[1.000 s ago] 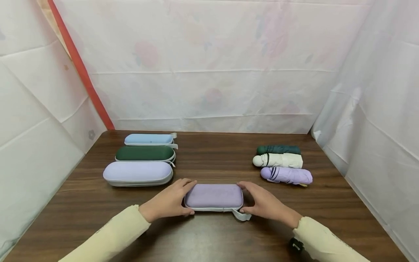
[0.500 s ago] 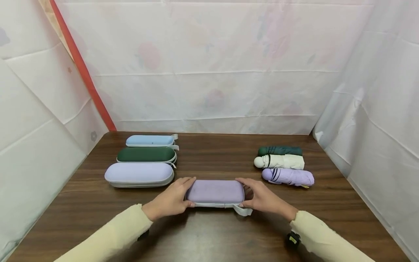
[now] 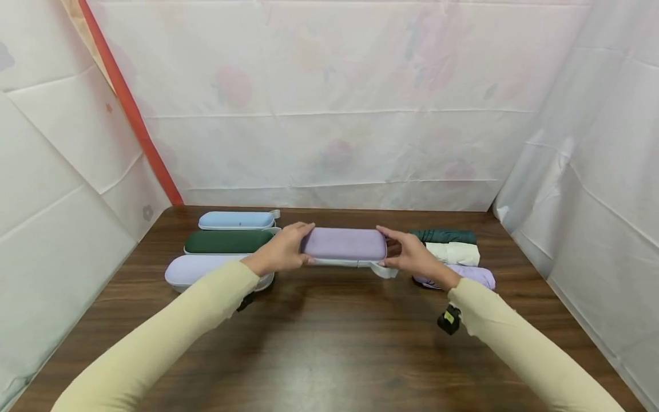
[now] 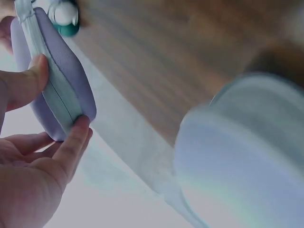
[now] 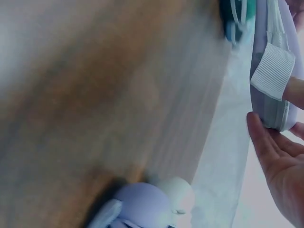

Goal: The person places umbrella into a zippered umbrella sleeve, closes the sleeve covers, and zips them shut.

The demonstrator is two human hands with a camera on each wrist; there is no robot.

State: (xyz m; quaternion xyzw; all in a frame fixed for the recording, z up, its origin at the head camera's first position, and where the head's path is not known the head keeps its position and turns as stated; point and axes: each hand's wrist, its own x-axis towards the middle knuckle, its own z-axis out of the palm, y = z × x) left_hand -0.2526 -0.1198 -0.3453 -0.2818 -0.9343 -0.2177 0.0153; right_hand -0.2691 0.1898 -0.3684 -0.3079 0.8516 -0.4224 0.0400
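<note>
A lilac zip case point(image 3: 344, 245) hangs in the air above the brown table point(image 3: 329, 343), held level by its two ends. My left hand point(image 3: 280, 250) grips the left end, thumb and fingers curled round it point(image 4: 57, 90). My right hand point(image 3: 412, 256) grips the right end, where a white ribbed strap point(image 3: 383, 269) point(image 5: 271, 71) dangles. The case's pale zip seam point(image 4: 50, 85) runs along its side.
Three long cases lie at the left: light blue point(image 3: 237, 220), dark green point(image 3: 226, 242), pale lilac point(image 3: 198, 269). Three folded umbrellas lie at the right: green point(image 3: 445, 234), cream point(image 3: 455, 253), lilac point(image 3: 476, 277). White sheets wall in the table on three sides.
Both hands have lifted the lilac case off the table near the front and carried it up and away from me; it now hangs between the two rows.
</note>
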